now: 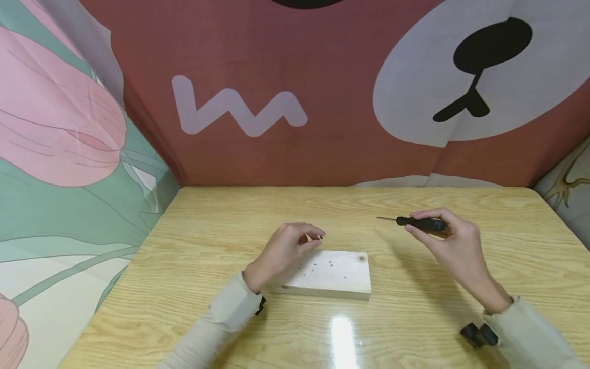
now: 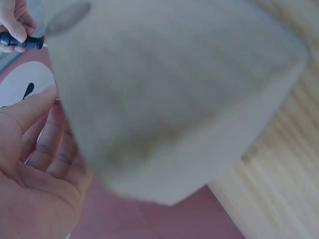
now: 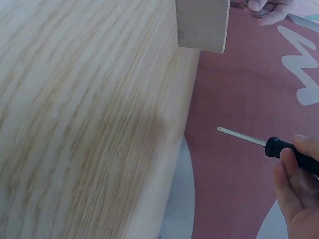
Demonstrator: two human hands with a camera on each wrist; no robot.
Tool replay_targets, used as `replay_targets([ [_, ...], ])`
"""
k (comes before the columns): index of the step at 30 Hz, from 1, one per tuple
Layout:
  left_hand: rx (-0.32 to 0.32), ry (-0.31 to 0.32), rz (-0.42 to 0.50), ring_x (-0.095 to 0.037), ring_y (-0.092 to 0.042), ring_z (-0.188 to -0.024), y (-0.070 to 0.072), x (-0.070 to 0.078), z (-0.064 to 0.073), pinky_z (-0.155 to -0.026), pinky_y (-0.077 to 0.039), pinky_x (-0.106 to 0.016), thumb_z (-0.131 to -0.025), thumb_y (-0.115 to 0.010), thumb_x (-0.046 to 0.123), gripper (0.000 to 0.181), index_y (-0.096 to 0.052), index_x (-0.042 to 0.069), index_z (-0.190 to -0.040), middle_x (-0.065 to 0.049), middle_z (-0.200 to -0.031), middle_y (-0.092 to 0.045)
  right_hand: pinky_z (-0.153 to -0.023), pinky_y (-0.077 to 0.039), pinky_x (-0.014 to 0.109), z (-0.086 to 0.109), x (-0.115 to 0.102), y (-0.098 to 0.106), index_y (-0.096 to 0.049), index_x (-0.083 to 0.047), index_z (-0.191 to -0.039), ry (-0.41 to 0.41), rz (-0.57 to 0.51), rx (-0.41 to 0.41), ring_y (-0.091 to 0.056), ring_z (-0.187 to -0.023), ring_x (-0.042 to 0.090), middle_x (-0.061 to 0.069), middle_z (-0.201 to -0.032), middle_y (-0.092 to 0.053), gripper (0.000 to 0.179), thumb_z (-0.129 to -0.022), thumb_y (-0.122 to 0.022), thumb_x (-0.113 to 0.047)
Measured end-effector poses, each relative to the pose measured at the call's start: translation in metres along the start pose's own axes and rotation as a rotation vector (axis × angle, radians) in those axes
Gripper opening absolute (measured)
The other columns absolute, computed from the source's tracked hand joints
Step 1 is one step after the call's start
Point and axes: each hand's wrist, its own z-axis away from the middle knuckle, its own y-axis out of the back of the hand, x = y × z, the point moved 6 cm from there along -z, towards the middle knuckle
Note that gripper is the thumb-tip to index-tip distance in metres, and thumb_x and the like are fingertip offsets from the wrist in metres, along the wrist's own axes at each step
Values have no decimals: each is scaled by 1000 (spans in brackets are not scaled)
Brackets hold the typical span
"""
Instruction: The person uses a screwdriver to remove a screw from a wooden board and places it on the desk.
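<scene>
Between thumb and fingertips, my left hand [image 1: 289, 250] pinches a small screw [image 2: 58, 100], whose threaded end peeks out in the left wrist view. That hand is over the far left part of a pale wooden block [image 1: 341, 271], which lies flat with several small dark holes in its top. To the right, my right hand [image 1: 454, 241] grips a screwdriver [image 1: 421, 223] by its black handle, raised above the table. The metal shaft [image 3: 241, 136] points left, towards the block, its tip apart from both block and screw.
The wood-grain table [image 1: 221, 210] reaches back to a red cloth backdrop [image 1: 276, 159] with a cartoon face. A flower-patterned cloth [image 1: 60, 113] hangs at the left. Dark wrist devices [image 1: 479, 335] sit under the sleeves.
</scene>
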Motion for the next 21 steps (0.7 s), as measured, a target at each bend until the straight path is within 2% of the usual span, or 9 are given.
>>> replay_targets([
  [9, 41, 28, -44, -12, -66, -73, 11, -19, -6, -64, -52, -16, -91, -72, 10, 18, -76, 8, -108, -3, -101, -77, -69, -51, 2, 0, 13, -2, -71, -2, -88, -20, 25, -32, -62, -87, -16, -25, -102, -65, 26, -71, -80, 16],
  [11, 45, 47, -42, -13, -66, -74, 13, -24, -7, -64, -53, -17, -91, -72, 9, 18, -76, 7, -109, -4, -101, -77, -70, -50, 1, 0, 15, -2, -71, -2, -87, -17, 37, -35, -60, -88, -16, -20, -101, -65, 27, -70, -80, 17],
  [17, 19, 101, -44, -15, -66, -77, 14, -38, -12, -65, -53, -19, -92, -70, 7, 21, -74, 5, -112, -7, -104, -75, -70, -48, 0, -2, 20, -3, -72, -3, -86, -10, 85, -47, -57, -85, -19, 7, -95, -70, 25, -70, -81, 14],
  [21, 5, 132, -46, -15, -65, -77, 15, -47, -14, -66, -54, -21, -92, -69, 5, 23, -74, 4, -114, -9, -104, -75, -69, -47, -1, -2, 27, -5, -74, -5, -84, 1, 116, -66, -54, -84, -22, 13, -94, -71, 24, -70, -83, 12],
])
